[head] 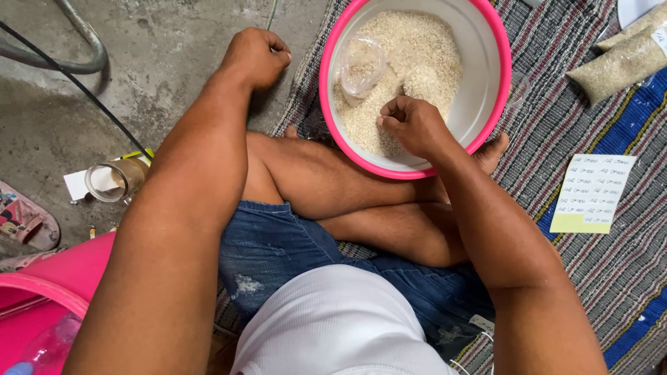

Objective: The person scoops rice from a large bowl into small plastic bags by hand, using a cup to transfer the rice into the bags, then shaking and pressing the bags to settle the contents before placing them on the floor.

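The right hand (411, 125) is curled loosely inside a round pink-rimmed basin (495, 83), fingertips together and touching the heap of pale, grainy rice (417, 55); whether it pinches any grains I cannot tell. The rice is off-white and coarse, piled against the basin's smooth white wall. Just beyond the right hand, a small clear plastic bag (361, 66) stands open on the rice, crinkled and partly filled. The left hand (256, 57) is clenched into a fist, knuckles resting on rough grey concrete (160, 62) beside a striped woven mat (611, 264), holding nothing visible.
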